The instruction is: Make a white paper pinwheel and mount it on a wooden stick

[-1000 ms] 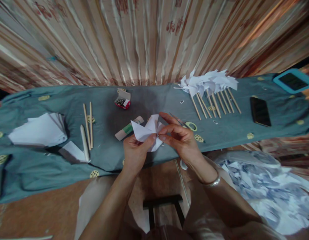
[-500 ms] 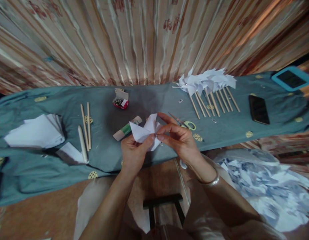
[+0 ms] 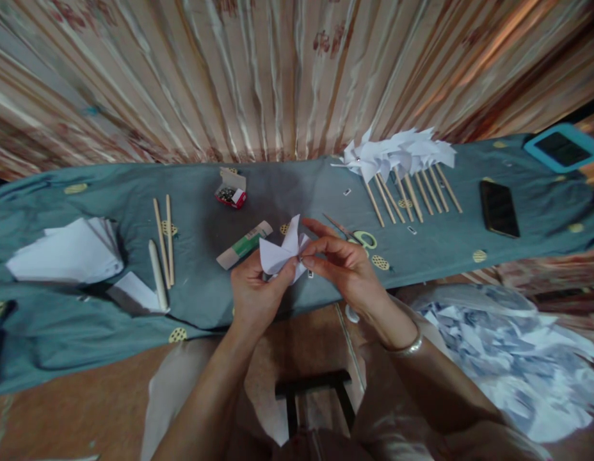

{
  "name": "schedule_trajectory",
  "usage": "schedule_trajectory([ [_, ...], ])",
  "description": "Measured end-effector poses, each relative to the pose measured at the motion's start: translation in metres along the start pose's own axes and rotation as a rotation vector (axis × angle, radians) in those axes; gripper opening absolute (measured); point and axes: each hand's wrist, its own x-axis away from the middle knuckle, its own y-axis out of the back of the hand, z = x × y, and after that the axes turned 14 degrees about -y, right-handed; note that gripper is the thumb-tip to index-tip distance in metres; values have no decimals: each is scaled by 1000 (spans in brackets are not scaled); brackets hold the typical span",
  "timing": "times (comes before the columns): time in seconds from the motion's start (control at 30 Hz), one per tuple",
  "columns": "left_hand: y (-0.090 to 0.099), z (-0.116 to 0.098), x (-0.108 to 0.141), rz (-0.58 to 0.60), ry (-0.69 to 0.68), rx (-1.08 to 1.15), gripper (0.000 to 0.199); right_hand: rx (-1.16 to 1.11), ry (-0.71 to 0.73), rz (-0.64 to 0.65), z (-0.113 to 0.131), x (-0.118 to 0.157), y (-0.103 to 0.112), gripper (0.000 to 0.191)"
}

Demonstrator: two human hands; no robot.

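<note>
One paper pinwheel (image 3: pixel 276 256), pinched in my left hand (image 3: pixel 255 287) and right hand (image 3: pixel 351 269), seems light, creasable, best held centrally.

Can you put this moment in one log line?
left hand: holds paper pinwheel | right hand: pinches near its centre | scissors: on cloth

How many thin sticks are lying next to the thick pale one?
2. The first thin stick lies just right of the thick pale stick; the second thin stick lies right of that. None seem hidden.
</note>
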Motion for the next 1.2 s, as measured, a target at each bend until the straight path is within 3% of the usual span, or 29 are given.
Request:
schedule_trajectory([
  [0.3, 2, 4, 1, 43, 22, -35, 11, -117, -112, 54, -3, 0, -1, 14],
  [0.7, -7, -9, -5, -36, 371, 207, 19, -273, -93, 32, -9, 0, -5, 29],
  [0.9, -6, -7, -4, -30, 372, 263, 20, -334, -190, 49, -9, -1, -4, 58],
  [1.2, -6, -8, -5, -27, 376, 280, 24, -290, -198, 41, -11, -2, -2, 62],
])
